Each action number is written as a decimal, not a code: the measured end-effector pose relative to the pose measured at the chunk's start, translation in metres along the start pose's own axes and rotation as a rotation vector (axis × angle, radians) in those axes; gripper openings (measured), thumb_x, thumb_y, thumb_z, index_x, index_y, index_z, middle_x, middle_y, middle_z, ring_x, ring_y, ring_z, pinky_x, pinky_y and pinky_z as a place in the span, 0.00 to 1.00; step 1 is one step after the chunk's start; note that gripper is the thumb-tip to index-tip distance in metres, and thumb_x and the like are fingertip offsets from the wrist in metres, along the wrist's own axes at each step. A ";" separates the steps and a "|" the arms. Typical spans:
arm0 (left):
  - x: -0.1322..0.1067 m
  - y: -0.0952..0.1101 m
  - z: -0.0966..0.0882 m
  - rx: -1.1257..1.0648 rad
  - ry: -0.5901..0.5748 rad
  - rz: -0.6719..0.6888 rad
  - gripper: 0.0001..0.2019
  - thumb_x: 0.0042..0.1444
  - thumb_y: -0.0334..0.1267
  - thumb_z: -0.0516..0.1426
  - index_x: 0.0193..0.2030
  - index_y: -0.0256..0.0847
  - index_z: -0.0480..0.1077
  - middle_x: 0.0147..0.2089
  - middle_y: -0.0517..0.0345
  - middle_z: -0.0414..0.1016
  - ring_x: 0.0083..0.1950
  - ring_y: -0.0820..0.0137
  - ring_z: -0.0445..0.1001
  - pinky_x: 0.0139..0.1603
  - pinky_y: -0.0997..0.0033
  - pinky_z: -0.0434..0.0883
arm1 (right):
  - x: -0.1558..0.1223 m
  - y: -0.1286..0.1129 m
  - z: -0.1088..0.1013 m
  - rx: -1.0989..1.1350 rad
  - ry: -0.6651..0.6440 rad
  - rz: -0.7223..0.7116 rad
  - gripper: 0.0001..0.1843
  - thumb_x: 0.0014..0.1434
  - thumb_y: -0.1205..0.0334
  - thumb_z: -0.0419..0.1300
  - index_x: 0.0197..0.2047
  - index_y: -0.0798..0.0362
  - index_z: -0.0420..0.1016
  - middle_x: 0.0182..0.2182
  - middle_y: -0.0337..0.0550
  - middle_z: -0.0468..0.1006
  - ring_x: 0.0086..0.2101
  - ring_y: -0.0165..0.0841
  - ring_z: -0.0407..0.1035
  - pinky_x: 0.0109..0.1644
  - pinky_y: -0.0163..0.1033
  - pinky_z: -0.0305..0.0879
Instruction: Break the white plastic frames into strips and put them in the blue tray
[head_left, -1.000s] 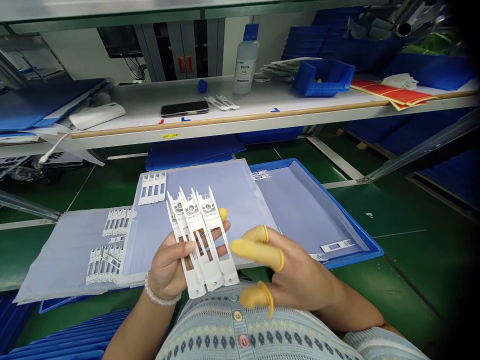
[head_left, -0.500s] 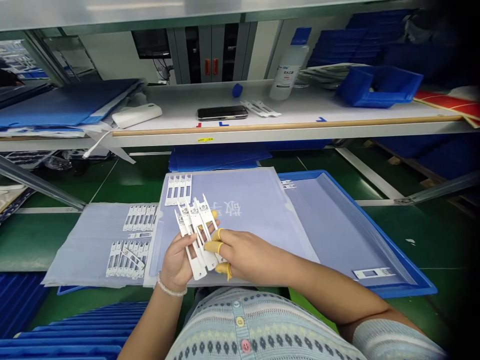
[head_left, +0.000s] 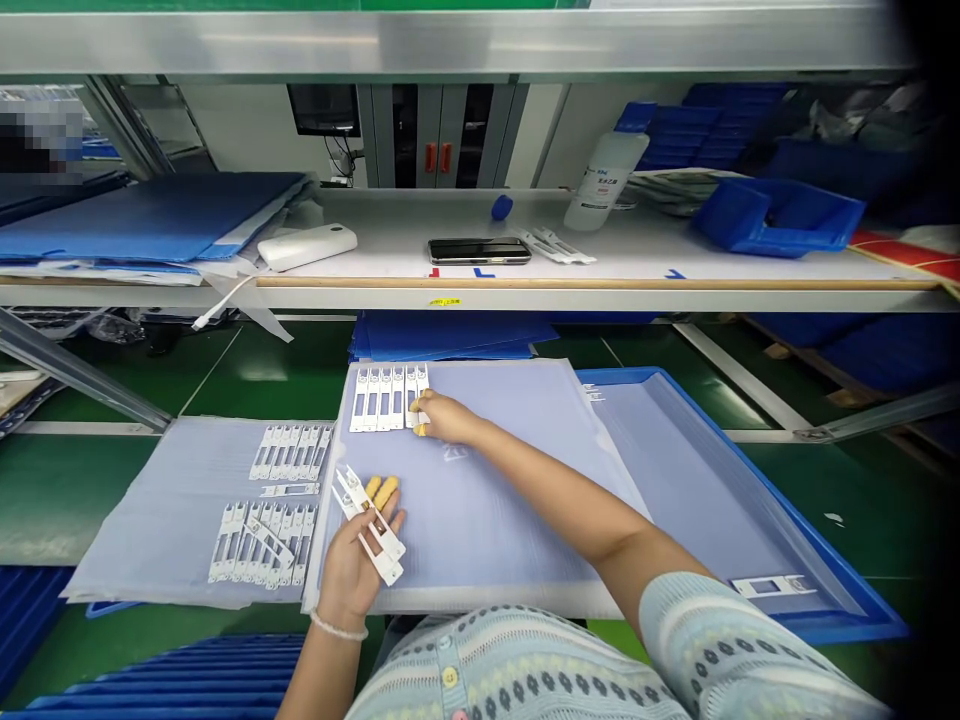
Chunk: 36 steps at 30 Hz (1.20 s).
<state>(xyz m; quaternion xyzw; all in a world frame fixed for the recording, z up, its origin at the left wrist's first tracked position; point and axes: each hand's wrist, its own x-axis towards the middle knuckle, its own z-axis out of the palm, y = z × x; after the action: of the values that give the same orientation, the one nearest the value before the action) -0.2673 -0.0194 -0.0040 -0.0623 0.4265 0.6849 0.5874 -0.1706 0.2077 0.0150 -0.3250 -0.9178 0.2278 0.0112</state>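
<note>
My left hand (head_left: 356, 555), with yellow finger cots on some fingers, is closed around a couple of white slotted plastic parts (head_left: 384, 535), fanned over each other near the sheet's front left. My right hand (head_left: 448, 416) reaches to the back, its capped fingertips on the white plastic part (head_left: 421, 380) at the right end of a row. That row of white plastic parts (head_left: 373, 400) stands side by side on a translucent sheet (head_left: 517, 500). The fingertips hide the lower portion of the end part.
To the left, more white parts (head_left: 262, 545) lie in two groups on another sheet (head_left: 150, 520). A blue tray (head_left: 847, 600) on the right holds a loose part (head_left: 772, 586). On the shelf are a phone (head_left: 480, 251), a bottle (head_left: 604, 185) and a blue bin (head_left: 780, 220).
My right hand has moved from the parts in my left hand to the back row, which is longer now. Fewer parts are in my left hand. The view has shifted slightly.
</note>
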 end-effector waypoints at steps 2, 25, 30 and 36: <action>0.001 -0.002 -0.002 0.004 0.004 0.002 0.25 0.55 0.22 0.55 0.60 0.39 0.64 0.63 0.45 0.67 0.61 0.56 0.69 0.64 0.50 0.64 | -0.001 0.003 0.003 0.005 -0.006 -0.004 0.22 0.54 0.62 0.66 0.51 0.57 0.72 0.48 0.50 0.69 0.43 0.37 0.70 0.45 0.37 0.64; -0.013 0.014 0.014 -0.108 -0.122 -0.021 0.23 0.64 0.38 0.50 0.65 0.37 0.60 0.62 0.43 0.68 0.63 0.57 0.66 0.65 0.51 0.63 | -0.043 -0.030 -0.006 0.107 0.165 -0.210 0.20 0.59 0.62 0.62 0.54 0.57 0.72 0.44 0.51 0.72 0.44 0.37 0.68 0.50 0.41 0.64; -0.035 0.033 0.042 -0.167 -0.298 0.043 0.27 0.64 0.51 0.47 0.65 0.39 0.59 0.63 0.44 0.67 0.66 0.56 0.61 0.66 0.53 0.59 | -0.115 -0.073 -0.004 0.362 0.017 -0.609 0.24 0.59 0.50 0.62 0.56 0.49 0.71 0.31 0.39 0.74 0.31 0.31 0.68 0.40 0.36 0.64; -0.055 0.033 0.067 -0.082 -0.459 0.083 0.34 0.60 0.61 0.45 0.64 0.39 0.62 0.66 0.45 0.63 0.68 0.53 0.58 0.66 0.51 0.59 | -0.151 -0.083 0.010 0.903 0.027 -0.409 0.25 0.59 0.53 0.62 0.57 0.51 0.69 0.31 0.37 0.70 0.28 0.27 0.64 0.35 0.34 0.64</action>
<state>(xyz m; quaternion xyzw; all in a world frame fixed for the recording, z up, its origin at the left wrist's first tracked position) -0.2510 -0.0146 0.0873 0.0889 0.2558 0.7213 0.6375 -0.1022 0.0554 0.0603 -0.1038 -0.7724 0.5914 0.2071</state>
